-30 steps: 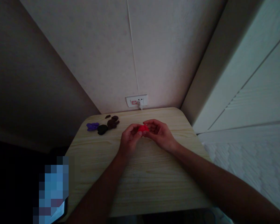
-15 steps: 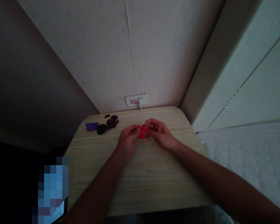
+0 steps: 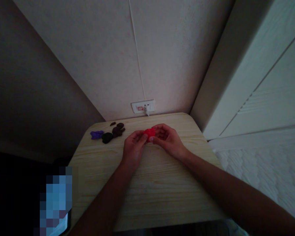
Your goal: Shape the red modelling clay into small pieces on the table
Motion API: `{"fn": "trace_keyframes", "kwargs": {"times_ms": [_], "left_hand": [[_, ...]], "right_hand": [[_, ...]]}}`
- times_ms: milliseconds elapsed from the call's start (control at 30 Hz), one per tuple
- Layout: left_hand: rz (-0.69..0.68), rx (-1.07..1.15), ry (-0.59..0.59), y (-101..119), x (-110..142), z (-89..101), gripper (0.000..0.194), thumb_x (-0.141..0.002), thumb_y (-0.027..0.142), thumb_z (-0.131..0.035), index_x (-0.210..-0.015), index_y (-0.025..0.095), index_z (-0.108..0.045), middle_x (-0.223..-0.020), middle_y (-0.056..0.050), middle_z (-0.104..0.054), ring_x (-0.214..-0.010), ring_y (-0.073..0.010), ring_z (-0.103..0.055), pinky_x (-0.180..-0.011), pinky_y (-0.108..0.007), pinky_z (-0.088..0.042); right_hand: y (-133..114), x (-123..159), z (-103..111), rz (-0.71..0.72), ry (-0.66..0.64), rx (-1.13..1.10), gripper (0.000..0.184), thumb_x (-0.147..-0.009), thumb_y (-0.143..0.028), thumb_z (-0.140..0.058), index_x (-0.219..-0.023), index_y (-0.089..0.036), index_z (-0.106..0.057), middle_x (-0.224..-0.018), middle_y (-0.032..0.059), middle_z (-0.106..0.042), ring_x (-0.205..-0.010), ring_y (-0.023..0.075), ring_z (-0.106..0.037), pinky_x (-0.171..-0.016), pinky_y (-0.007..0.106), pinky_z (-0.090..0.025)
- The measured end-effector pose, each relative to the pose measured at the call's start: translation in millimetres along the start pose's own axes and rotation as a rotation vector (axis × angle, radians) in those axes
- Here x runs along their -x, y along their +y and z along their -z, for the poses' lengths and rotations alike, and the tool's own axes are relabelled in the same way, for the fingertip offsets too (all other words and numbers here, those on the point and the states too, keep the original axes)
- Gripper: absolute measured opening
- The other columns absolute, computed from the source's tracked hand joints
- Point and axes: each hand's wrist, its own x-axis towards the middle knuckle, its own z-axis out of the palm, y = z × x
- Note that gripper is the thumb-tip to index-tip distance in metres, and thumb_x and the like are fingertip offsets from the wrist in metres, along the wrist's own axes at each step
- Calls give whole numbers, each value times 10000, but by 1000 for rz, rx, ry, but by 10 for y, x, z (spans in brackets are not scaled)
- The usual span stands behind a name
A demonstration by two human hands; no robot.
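Observation:
A lump of bright red modelling clay is pinched between my two hands above the wooden tabletop. My left hand grips its left side, thumb on the near face. On the right, my right hand holds it with the thumb below and curled fingers behind. Parts of the red clay are covered by the fingers. To the left of my hands lie a purple clay lump, a black clay lump and a dark brown clay lump, with smaller brown bits beside it.
Behind the table's far edge, a wall socket has a white plug in it. A pale cabinet and a quilted white surface are on the right. A device with a blurred-out screen is at the lower left.
The red clay has been turned and pressed between my fingers; it looked stretched half a second ago and is a rounder lump now. The other clay lumps stay where they were.

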Motion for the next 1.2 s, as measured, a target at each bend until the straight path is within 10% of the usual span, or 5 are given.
{"fn": "trace_keyframes", "kwargs": {"times_ms": [267,700,900,1200], "left_hand": [[-70,-281,-41,9,14,49,262,-722,363,-853,-807,147,-731,-744,-35,-723,-680,-132,-634,-685,-260,-500],[227,101,-163,32,19,31,221,-766,327,-815,-801,130,-720,-839,-73,-728,-774,-168,-662,-736,-303,-522],[87,69,-34,22,10,44,414,-703,231,-869,-1059,176,-667,-839,-24,-749,-724,-126,-679,-701,-253,-533],[-31,-54,-79,66,45,53,418,-702,264,-885,-1067,175,-700,-799,-20,-752,-737,-129,-698,-746,-246,-548]], "right_hand": [[-37,35,-4,-36,-95,102,367,-657,-427,-904,-833,-169,-712,-746,12,-738,-729,149,-683,-744,283,-546],[-16,11,44,26,-73,106,418,-740,-484,-846,-999,-186,-710,-755,14,-721,-609,130,-623,-597,272,-525],[-37,70,95,318,-84,551,400,-826,-403,-794,-1177,-225,-721,-1046,88,-743,-849,196,-708,-801,349,-579],[-166,112,62,438,-190,919,214,-920,-354,-656,-1014,-175,-727,-755,44,-681,-630,148,-600,-613,275,-476]]}}
